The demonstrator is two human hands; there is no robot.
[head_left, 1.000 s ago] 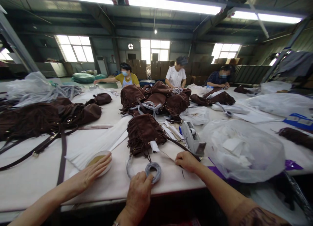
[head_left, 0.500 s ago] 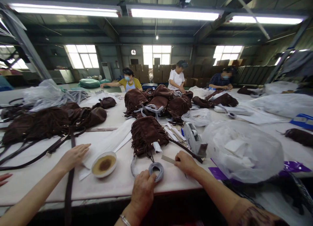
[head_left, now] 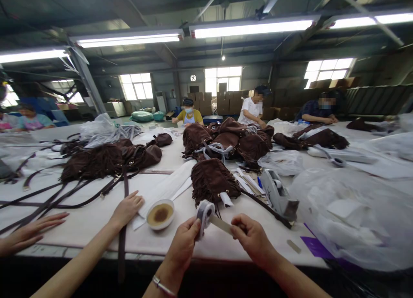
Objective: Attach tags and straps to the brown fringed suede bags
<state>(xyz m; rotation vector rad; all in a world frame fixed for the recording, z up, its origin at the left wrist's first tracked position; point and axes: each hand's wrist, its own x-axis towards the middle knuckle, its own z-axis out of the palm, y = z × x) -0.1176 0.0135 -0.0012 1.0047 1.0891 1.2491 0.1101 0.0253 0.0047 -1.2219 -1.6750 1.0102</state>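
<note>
My left hand (head_left: 184, 240), with a bracelet at the wrist, grips a coiled grey wrapped strap (head_left: 204, 218) upright above the table's front edge. Between the thumb and fingers of my right hand (head_left: 250, 235) is a flat pale strip (head_left: 222, 225), its far end close to the coil. Behind the coil lies a brown fringed bag (head_left: 213, 179) with a white wrapped piece (head_left: 226, 199) at its lower edge. A white bowl of brownish liquid (head_left: 160, 214) sits to the left of my left hand.
Another person's hands (head_left: 127, 208) rest on the table at left, near dark straps. A tape dispenser (head_left: 278, 197) and a large plastic bag (head_left: 355, 220) are at right. More brown bags (head_left: 227, 141) are piled behind.
My left hand has lifted the coil off the table and turned it upright. My right hand has brought the strip up to it. The camera view has shifted left.
</note>
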